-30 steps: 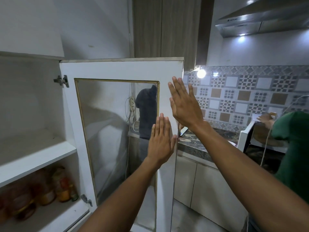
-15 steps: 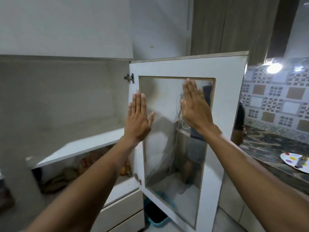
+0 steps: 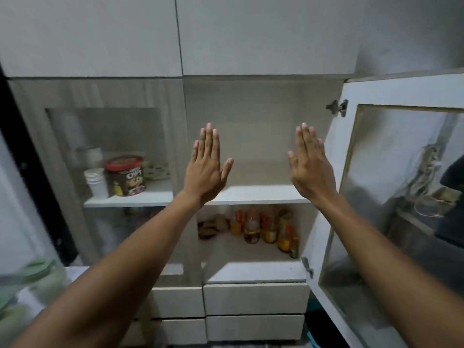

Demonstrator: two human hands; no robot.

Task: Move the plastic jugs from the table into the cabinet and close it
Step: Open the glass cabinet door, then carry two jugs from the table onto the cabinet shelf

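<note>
A white cabinet stands in front of me with its right glass door (image 3: 391,197) swung wide open to the right. Its upper shelf (image 3: 256,194) is bare. My left hand (image 3: 207,169) and my right hand (image 3: 311,167) are both raised flat in front of that upper compartment, fingers straight and together, palms away from me, holding nothing. At the bottom left, blurred green-lidded plastic jugs (image 3: 37,277) stand on a surface beside my left forearm.
The lower shelf holds several bottles and jars (image 3: 263,227). Behind the shut left glass door (image 3: 110,156) sit a cereal tub (image 3: 125,175) and stacked white cups (image 3: 96,182). Drawers (image 3: 253,300) lie below; closed upper cabinets are above.
The view has swung left from the open door to the cabinet interior. Both hands, earlier in front of the door's glass, now hover before the upper compartment. The door remains open.
</note>
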